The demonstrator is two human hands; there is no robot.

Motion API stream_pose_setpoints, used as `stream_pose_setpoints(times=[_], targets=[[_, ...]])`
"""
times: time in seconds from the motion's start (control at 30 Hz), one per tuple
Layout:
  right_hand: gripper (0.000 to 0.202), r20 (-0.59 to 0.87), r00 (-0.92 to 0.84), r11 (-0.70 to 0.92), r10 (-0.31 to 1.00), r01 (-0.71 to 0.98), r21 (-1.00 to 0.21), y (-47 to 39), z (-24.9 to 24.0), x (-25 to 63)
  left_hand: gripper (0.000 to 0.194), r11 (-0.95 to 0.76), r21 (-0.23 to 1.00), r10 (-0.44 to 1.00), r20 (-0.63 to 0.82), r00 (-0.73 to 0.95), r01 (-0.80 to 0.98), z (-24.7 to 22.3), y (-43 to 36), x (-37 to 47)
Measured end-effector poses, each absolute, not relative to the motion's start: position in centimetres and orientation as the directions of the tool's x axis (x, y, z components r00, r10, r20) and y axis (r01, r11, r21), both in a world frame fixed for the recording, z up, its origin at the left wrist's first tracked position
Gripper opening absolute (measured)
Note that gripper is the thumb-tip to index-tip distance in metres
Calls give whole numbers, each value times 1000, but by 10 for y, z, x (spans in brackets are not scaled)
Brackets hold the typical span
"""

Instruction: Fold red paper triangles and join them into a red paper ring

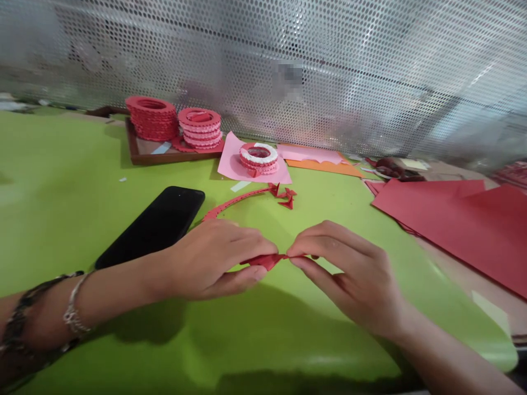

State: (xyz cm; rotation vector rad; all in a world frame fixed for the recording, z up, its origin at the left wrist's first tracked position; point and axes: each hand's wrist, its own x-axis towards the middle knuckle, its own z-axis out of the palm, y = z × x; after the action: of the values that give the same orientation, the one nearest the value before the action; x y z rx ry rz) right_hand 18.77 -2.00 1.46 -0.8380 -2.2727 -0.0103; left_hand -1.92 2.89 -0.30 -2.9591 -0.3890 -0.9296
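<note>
Between my two hands is a small folded piece of red paper (267, 261), held just above the green table. My left hand (218, 258) pinches its wider part between thumb and fingers. With thumb and fingertips, my right hand (346, 269) grips the thin end at the right. Behind them a curved strip of interlocked red paper (234, 203) lies on the table, its near end hidden by my left hand. A few small folded red paper pieces (287, 202) sit at the strip's far end.
A black phone (154, 225) lies left of the strip. Behind stand a wooden tray (173, 159) with stacked red rings (153, 120) and pink rings (200, 131), and white-topped rings (259, 159) on pink paper (227, 159). Red sheets (457, 225) lie right; perforated metal (247, 66) rises behind.
</note>
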Motion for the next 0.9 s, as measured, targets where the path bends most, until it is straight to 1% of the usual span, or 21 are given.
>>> stream_pose_setpoints(times=[0.13,0.2,0.27,0.4,0.53,0.63,0.73,0.9], targets=[[9,633,-554,785,541,602,-144,-20,13,188,35,-961,129,275,522,808,243,-5,29,-21],[9,631,-558,783,539,608,-131,-20,12,188,32,-956,170,292,493,819,239,-4,29,-21],[10,629,-560,785,539,604,-135,-20,12,188,32,-953,189,300,482,823,237,-3,28,-20],[11,615,-545,775,569,606,-180,-19,13,187,36,-952,185,304,490,817,243,-2,28,-18],[10,591,-521,760,615,592,-269,-18,14,186,36,-957,152,290,502,815,246,-2,28,-18],[8,580,-521,755,626,589,-287,-18,14,185,34,-957,143,289,489,823,251,-4,29,-18],[8,581,-540,759,608,610,-227,-18,13,186,34,-951,153,308,474,825,267,-4,30,-18],[12,603,-609,766,516,643,-6,-22,8,190,35,-939,199,342,455,822,280,-2,29,-17]])
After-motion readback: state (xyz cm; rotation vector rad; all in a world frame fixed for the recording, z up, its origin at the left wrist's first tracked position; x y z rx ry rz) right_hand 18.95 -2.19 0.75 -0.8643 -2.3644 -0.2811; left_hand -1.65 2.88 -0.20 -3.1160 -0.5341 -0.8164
